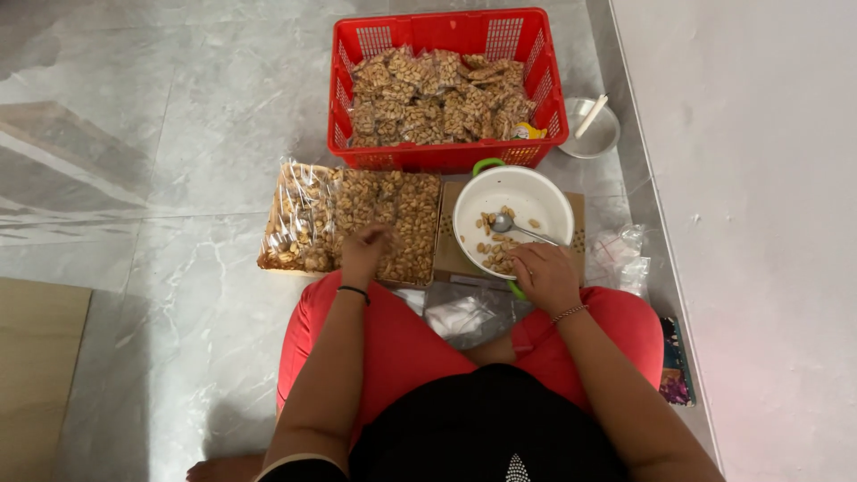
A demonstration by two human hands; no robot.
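Nearest us we note red-trousered knees (402, 344) on grey floor tiles (178, 178), with a clear bag (464, 314) lying between them. At far left a brown board (36, 375) lies flat. Beyond the knees we record a row of bagged peanuts (348, 219); our left hand (364, 253) rests on its near edge, fingers curled down onto the bags, though we cannot tell whether it grips one. Behind stands a red crate (446, 31) full of like packets. To the right, a white bowl (513, 192) sits on cardboard (446, 254), holding loose peanuts and a spoon (513, 228). Our right hand (544, 275) closes loosely over the bowl's near rim. Further right lie a small dish (603, 138) and plastic bags (620, 254).
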